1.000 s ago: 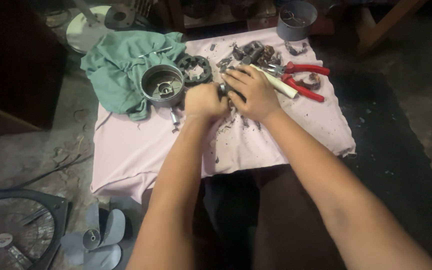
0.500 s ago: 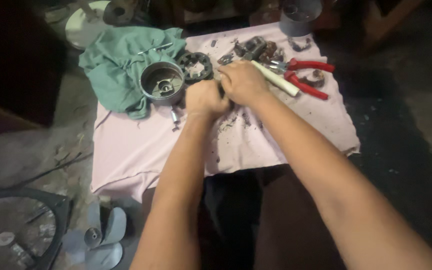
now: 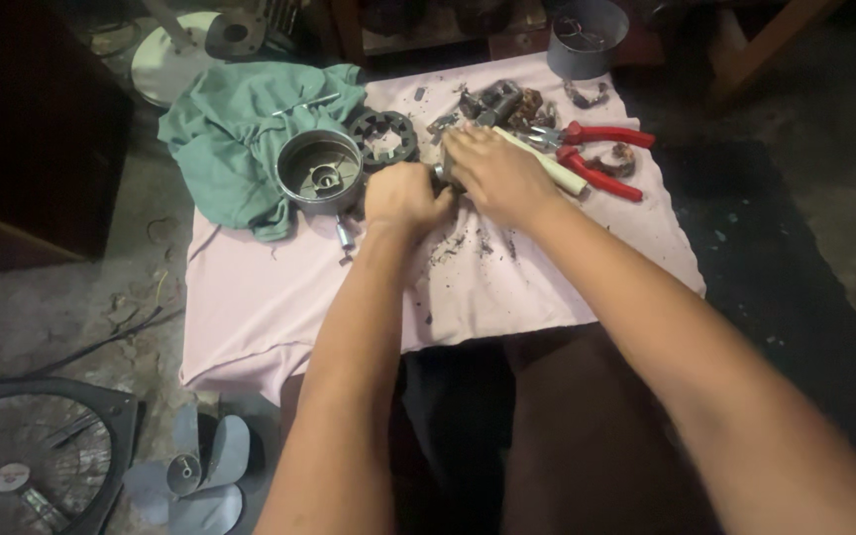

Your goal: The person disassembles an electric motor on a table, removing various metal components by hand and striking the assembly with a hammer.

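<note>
Both hands met at the upper middle of the frame, over a pale pink cloth [image 3: 279,307] spread across a low surface. The left hand [image 3: 406,198] was curled into a tight fist around a small dark metal part [image 3: 441,175], most of it hidden between the two hands. The right hand [image 3: 495,173] lay cupped over the same part, fingers bent down; how firmly it gripped could not be told. Compared with half a second before, the hands had barely shifted, remaining pressed together on the part, so the work on it appeared to be continuing. Left of the fist sat a round metal motor housing [image 3: 320,170] beside a green rag [image 3: 225,139]. Red-handled pliers [image 3: 596,159] lay at the upper right. Dark grit [image 3: 468,243] speckled the cloth below the hands. A fan grille [image 3: 22,466] was cut off at the lower left.
</note>
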